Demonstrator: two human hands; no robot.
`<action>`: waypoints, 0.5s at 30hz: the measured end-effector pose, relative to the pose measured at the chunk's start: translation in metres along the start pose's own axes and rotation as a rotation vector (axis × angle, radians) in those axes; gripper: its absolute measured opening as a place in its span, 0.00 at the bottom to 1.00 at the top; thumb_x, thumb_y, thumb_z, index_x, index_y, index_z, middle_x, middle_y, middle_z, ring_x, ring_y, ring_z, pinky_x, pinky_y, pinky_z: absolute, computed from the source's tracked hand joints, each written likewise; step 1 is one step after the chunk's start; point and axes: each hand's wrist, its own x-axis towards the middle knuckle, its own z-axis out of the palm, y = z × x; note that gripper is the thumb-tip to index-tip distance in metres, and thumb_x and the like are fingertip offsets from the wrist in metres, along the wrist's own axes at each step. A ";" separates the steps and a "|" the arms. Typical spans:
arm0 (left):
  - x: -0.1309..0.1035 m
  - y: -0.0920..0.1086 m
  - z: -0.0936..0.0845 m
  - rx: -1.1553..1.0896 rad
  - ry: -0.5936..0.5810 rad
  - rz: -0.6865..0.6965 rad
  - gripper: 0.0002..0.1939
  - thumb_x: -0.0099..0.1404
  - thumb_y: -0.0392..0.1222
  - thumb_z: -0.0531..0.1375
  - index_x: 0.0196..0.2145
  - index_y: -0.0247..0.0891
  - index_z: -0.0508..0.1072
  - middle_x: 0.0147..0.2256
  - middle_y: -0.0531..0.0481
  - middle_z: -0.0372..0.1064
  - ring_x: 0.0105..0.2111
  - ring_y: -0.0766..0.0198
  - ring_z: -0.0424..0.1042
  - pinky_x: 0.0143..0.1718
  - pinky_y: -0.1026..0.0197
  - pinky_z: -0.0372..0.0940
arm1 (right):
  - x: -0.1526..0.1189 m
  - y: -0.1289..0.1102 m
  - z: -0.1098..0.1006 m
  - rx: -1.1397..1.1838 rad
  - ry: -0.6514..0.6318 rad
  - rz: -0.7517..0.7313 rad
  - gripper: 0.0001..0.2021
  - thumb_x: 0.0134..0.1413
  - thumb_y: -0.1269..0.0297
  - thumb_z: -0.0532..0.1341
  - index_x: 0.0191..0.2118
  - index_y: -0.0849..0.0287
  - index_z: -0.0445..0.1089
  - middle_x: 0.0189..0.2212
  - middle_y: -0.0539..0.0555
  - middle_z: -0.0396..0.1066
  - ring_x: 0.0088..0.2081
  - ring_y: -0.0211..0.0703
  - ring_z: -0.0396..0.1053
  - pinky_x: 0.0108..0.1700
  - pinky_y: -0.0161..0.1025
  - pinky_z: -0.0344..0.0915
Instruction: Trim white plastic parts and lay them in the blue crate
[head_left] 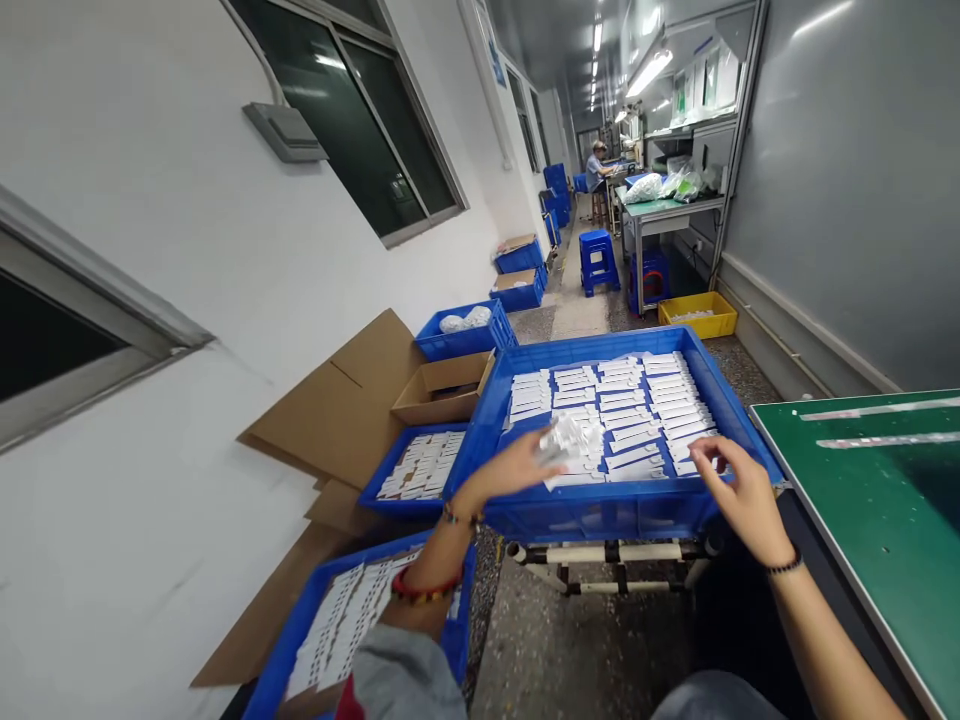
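My left hand point(517, 465) is closed around a crumpled, shiny clear plastic bag point(571, 440), slightly blurred, above the left front part of a large blue crate point(600, 505). White contents seem to show through the plastic, but I cannot make them out. Rows of slim white flat pieces point(621, 400) lie in the crate on a blue bottom. Over the crate's right front corner hovers my right hand point(739, 490), fingers loosely bent and thumb a little apart, with nothing visible in it.
A white-pipe rack point(615, 553) stands under the crate. At left are blue crates of white pieces point(424, 465), cardboard sheets point(337, 390) and an open carton point(442, 388). A green-topped table point(862, 500) is at right. Farther off are a blue stool point(598, 262), a yellow bin point(701, 315) and a seated person point(596, 170).
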 end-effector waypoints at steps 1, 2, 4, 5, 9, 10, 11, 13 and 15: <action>0.016 -0.016 -0.018 0.051 -0.008 -0.024 0.32 0.56 0.53 0.68 0.55 0.38 0.71 0.55 0.44 0.71 0.56 0.46 0.68 0.62 0.47 0.60 | 0.016 0.006 0.003 -0.147 -0.108 0.054 0.17 0.68 0.52 0.49 0.42 0.56 0.69 0.38 0.55 0.75 0.38 0.42 0.71 0.41 0.37 0.65; 0.032 -0.033 -0.033 0.101 -0.016 -0.049 0.32 0.57 0.53 0.67 0.56 0.37 0.70 0.56 0.44 0.69 0.58 0.45 0.66 0.63 0.46 0.59 | 0.031 0.012 0.008 -0.213 -0.164 0.099 0.16 0.67 0.53 0.50 0.43 0.56 0.70 0.37 0.54 0.76 0.36 0.42 0.72 0.38 0.36 0.64; 0.061 -0.065 -0.052 0.197 -0.071 -0.105 0.27 0.60 0.51 0.67 0.54 0.35 0.71 0.54 0.42 0.70 0.57 0.44 0.67 0.61 0.44 0.60 | 0.051 0.023 0.020 -0.312 -0.240 0.191 0.14 0.65 0.56 0.52 0.42 0.56 0.71 0.35 0.55 0.77 0.35 0.45 0.73 0.34 0.37 0.61; 0.073 -0.080 -0.057 0.241 -0.110 -0.135 0.24 0.63 0.50 0.66 0.52 0.34 0.72 0.53 0.42 0.71 0.54 0.47 0.69 0.59 0.44 0.63 | 0.056 0.029 0.026 -0.345 -0.266 0.230 0.13 0.64 0.57 0.54 0.40 0.57 0.72 0.34 0.56 0.77 0.34 0.46 0.73 0.33 0.37 0.60; 0.099 -0.128 -0.057 0.384 -0.212 -0.245 0.18 0.69 0.48 0.61 0.50 0.34 0.71 0.50 0.45 0.70 0.49 0.54 0.72 0.50 0.47 0.70 | 0.058 0.040 0.037 -0.471 -0.364 0.299 0.13 0.64 0.57 0.55 0.37 0.57 0.74 0.34 0.58 0.78 0.37 0.49 0.75 0.33 0.37 0.58; 0.102 -0.136 -0.055 0.404 -0.224 -0.261 0.18 0.69 0.47 0.61 0.51 0.34 0.71 0.50 0.44 0.70 0.48 0.54 0.72 0.49 0.47 0.71 | 0.057 0.040 0.037 -0.491 -0.380 0.296 0.14 0.64 0.56 0.54 0.39 0.57 0.74 0.35 0.57 0.78 0.38 0.49 0.75 0.33 0.37 0.58; 0.103 -0.144 -0.053 0.417 -0.234 -0.274 0.18 0.69 0.47 0.61 0.51 0.34 0.71 0.50 0.44 0.70 0.48 0.54 0.72 0.49 0.48 0.71 | 0.056 0.039 0.036 -0.508 -0.394 0.290 0.14 0.65 0.56 0.54 0.40 0.56 0.74 0.36 0.56 0.78 0.39 0.48 0.75 0.33 0.36 0.58; 0.103 -0.157 -0.049 0.427 -0.252 -0.298 0.18 0.69 0.47 0.61 0.52 0.34 0.71 0.51 0.44 0.70 0.48 0.55 0.72 0.49 0.48 0.71 | 0.056 0.037 0.034 -0.535 -0.423 0.279 0.15 0.66 0.55 0.53 0.40 0.55 0.74 0.36 0.55 0.78 0.39 0.47 0.76 0.33 0.36 0.58; 0.099 -0.168 -0.044 0.432 -0.274 -0.328 0.18 0.69 0.47 0.61 0.52 0.34 0.71 0.50 0.44 0.70 0.47 0.55 0.72 0.48 0.48 0.71 | 0.056 0.035 0.032 -0.551 -0.446 0.271 0.15 0.67 0.54 0.52 0.41 0.55 0.74 0.36 0.55 0.78 0.38 0.46 0.76 0.32 0.36 0.58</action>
